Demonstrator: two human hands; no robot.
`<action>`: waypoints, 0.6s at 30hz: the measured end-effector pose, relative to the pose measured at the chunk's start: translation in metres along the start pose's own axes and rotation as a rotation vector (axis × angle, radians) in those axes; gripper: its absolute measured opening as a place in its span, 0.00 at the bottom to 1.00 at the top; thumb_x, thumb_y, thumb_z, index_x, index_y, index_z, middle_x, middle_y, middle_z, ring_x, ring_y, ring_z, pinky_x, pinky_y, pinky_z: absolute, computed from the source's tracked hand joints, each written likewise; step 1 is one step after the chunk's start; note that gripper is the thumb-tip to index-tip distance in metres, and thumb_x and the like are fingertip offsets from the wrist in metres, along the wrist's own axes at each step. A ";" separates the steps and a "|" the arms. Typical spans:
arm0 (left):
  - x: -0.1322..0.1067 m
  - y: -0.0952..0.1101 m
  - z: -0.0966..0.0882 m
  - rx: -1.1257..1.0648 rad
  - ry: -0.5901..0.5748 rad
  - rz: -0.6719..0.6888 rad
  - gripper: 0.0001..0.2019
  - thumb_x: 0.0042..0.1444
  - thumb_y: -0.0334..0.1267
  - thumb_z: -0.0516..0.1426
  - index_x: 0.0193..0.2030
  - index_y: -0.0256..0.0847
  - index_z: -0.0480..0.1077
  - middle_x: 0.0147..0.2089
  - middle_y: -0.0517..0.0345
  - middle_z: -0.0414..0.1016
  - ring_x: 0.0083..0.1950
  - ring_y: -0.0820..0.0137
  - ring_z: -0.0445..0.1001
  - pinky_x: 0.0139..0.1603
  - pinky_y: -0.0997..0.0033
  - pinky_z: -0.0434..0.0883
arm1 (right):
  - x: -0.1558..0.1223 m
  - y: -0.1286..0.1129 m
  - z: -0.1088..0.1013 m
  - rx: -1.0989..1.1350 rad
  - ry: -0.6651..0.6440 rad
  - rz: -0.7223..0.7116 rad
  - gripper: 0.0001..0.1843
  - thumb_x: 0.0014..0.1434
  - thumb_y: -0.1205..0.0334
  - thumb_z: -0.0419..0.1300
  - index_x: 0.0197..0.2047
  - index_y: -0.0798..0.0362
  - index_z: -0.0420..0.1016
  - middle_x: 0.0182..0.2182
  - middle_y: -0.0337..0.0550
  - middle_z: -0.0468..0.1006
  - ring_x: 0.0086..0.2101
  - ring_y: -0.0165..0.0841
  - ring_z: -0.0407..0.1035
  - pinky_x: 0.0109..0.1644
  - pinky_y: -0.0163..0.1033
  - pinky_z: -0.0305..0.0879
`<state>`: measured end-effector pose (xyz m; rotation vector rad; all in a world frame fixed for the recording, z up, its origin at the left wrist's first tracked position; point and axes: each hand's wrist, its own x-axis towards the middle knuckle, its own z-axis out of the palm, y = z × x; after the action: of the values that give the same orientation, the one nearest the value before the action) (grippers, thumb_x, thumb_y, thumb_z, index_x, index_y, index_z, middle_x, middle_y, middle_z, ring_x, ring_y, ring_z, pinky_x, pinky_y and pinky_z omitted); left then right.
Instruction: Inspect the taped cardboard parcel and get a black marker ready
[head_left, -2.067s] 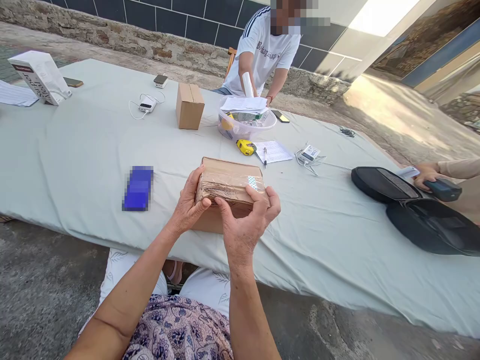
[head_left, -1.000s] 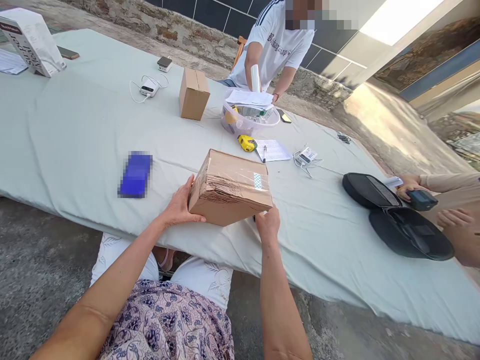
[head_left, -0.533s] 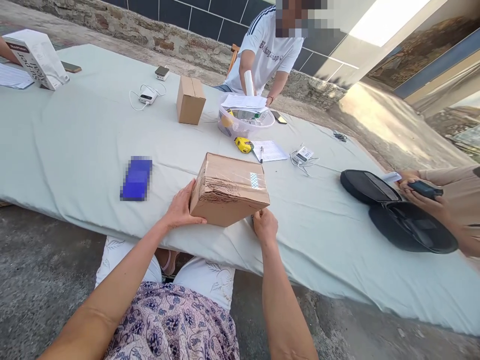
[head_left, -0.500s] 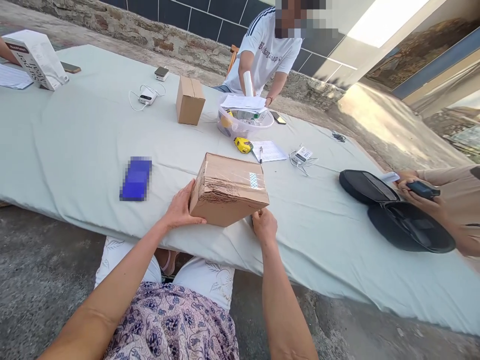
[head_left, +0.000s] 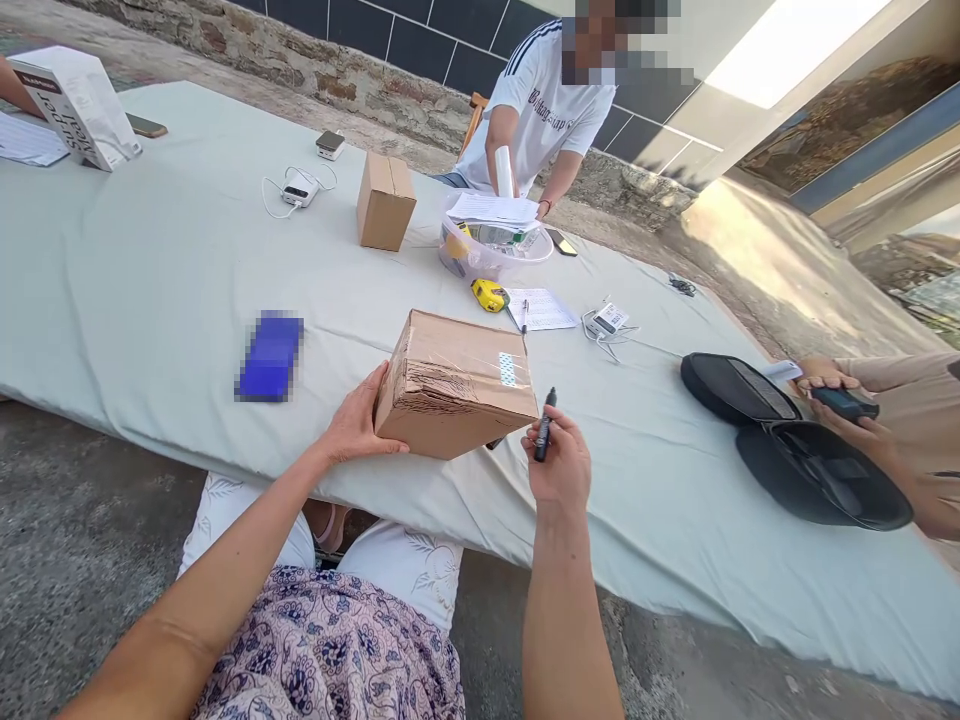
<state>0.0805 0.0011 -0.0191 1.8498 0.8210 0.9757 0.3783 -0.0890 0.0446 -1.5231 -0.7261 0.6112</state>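
A brown cardboard box (head_left: 457, 400) with a worn, creased edge and a blue-and-white sticker stands on the cloth before me. My left hand (head_left: 360, 418) grips its left corner, fingers along the side and thumb across the near face. Just right of the box, my right hand (head_left: 559, 455) holds a black marker (head_left: 546, 425) between thumb and fingers, its dark end pointing up and away. A small dark thing peeks out beneath the box's lower right edge; I cannot make out what it is.
Beyond the box lie a yellow tape measure (head_left: 490, 295), a written sheet (head_left: 551, 310) and a plastic basket (head_left: 457, 262). A smaller carton (head_left: 386, 205) stands farther back. At right is an open black case (head_left: 817, 475) near a co-worker's hands (head_left: 844, 400). Another person sits opposite.
My right hand has come out from the box's lower right edge, moved slightly right and turned palm up, and the black marker now shows in it. My left hand keeps its grip on the box.
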 end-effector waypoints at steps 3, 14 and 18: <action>0.000 -0.001 0.000 0.010 -0.013 0.009 0.65 0.38 0.63 0.74 0.79 0.47 0.49 0.79 0.40 0.57 0.79 0.37 0.53 0.77 0.34 0.56 | -0.021 -0.030 -0.004 0.222 0.011 -0.111 0.22 0.49 0.44 0.60 0.44 0.45 0.71 0.30 0.34 0.68 0.28 0.30 0.63 0.34 0.39 0.62; -0.001 -0.002 0.001 0.015 0.009 0.024 0.64 0.38 0.61 0.75 0.78 0.48 0.50 0.79 0.40 0.56 0.79 0.37 0.53 0.78 0.34 0.55 | -0.119 -0.074 0.051 0.236 -0.323 -0.825 0.11 0.68 0.54 0.64 0.53 0.42 0.72 0.32 0.36 0.77 0.32 0.34 0.73 0.38 0.43 0.72; -0.001 -0.002 0.002 -0.004 0.022 0.023 0.63 0.38 0.62 0.74 0.78 0.47 0.52 0.77 0.42 0.59 0.79 0.37 0.53 0.77 0.35 0.57 | -0.137 -0.068 0.074 0.036 -0.380 -0.984 0.08 0.72 0.56 0.57 0.52 0.45 0.71 0.31 0.38 0.77 0.31 0.36 0.73 0.41 0.47 0.71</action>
<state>0.0819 0.0004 -0.0219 1.8513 0.8117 1.0137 0.2270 -0.1414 0.1004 -0.8416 -1.5957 0.1445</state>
